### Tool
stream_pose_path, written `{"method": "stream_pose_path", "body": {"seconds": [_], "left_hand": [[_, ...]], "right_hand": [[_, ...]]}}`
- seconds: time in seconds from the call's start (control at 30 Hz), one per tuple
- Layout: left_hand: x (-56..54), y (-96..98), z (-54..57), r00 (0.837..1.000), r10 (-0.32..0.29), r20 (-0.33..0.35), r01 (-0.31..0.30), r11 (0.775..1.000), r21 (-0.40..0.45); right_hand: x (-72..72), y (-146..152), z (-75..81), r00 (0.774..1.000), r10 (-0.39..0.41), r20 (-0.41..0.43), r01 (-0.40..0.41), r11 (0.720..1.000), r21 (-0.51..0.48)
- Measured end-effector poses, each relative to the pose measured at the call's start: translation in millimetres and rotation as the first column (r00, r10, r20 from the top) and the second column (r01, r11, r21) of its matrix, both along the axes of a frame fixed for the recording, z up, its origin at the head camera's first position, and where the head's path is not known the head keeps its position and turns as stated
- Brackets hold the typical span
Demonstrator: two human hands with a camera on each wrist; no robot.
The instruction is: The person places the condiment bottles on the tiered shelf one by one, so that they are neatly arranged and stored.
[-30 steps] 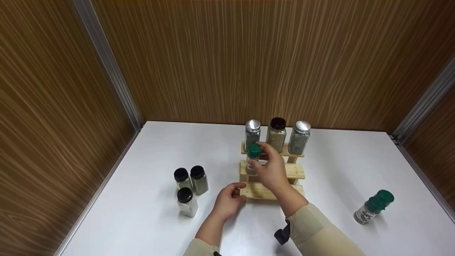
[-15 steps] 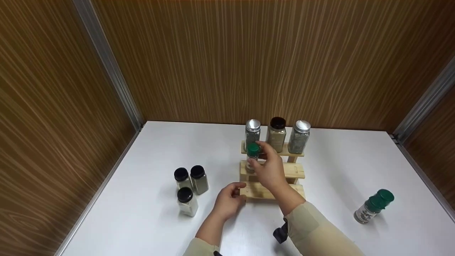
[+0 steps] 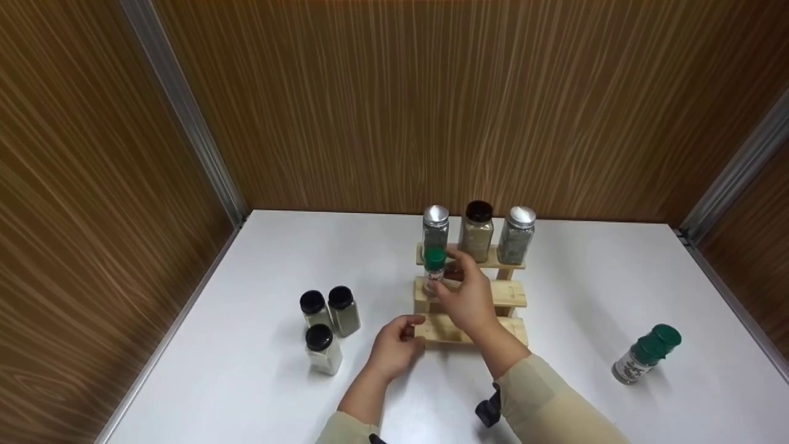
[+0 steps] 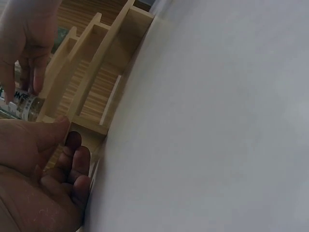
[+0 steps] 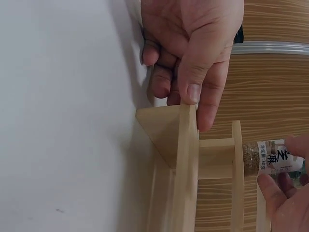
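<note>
In the head view my right hand (image 3: pixel 470 298) grips a small glass spice jar (image 3: pixel 434 271) with a green cap. The jar stands upright at the left end of the middle shelf of a three-tier wooden spice rack (image 3: pixel 508 295). In the right wrist view the jar (image 5: pixel 277 157) shows a printed label, and its base meets the shelf edge. My left hand (image 3: pixel 396 348) pinches the left end of the rack's lowest shelf. Its thumb and fingers stand on either side of the board (image 5: pixel 186 159) in the right wrist view.
On the top shelf stand two silver-capped jars (image 3: pixel 516 237) and a black-capped jar (image 3: pixel 476 234) between them. Several black-capped jars (image 3: pixel 323 354) cluster left of the rack on the white table (image 3: pixel 259 407). Green-capped jars (image 3: pixel 641 357) stand at the right. Wood-grain panels (image 3: pixel 345 111) enclose the table.
My right hand and the green-capped jar have shifted very slightly left on the middle shelf. My left hand keeps its hold on the rack. The head view has tilted a little.
</note>
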State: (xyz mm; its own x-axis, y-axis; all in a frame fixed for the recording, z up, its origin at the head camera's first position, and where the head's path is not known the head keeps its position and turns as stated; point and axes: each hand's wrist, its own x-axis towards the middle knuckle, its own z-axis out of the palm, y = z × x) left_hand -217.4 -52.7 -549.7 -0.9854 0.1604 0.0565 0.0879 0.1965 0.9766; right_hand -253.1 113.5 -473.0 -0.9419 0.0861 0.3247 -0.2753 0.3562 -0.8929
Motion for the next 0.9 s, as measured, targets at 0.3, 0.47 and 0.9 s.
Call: {"method": "stream_pose_path", "body": {"seconds": [0.3,0.47,0.9], "left_hand": [[-0.7,1.8,0.0,1.000,-0.018,0.000,0.018,0.998,0.059],[-0.1,1.5,1.5,1.000,-0.006,0.025,0.005,0.998,0.064],[0.2,2.8,1.9,0.999,0.004,0.044,-0.006,0.999,0.052]], "right_hand": [[23.7,30.2,-4.9,0.998,-0.066,0.000,0.066,0.996,-0.054],[38.7,54.4,-5.1,0.992,-0.125,-0.035,0.123,0.991,-0.049],[95.3,115.7,5.2,0.890,-0.421,-0.176,0.433,0.901,0.035]]}}
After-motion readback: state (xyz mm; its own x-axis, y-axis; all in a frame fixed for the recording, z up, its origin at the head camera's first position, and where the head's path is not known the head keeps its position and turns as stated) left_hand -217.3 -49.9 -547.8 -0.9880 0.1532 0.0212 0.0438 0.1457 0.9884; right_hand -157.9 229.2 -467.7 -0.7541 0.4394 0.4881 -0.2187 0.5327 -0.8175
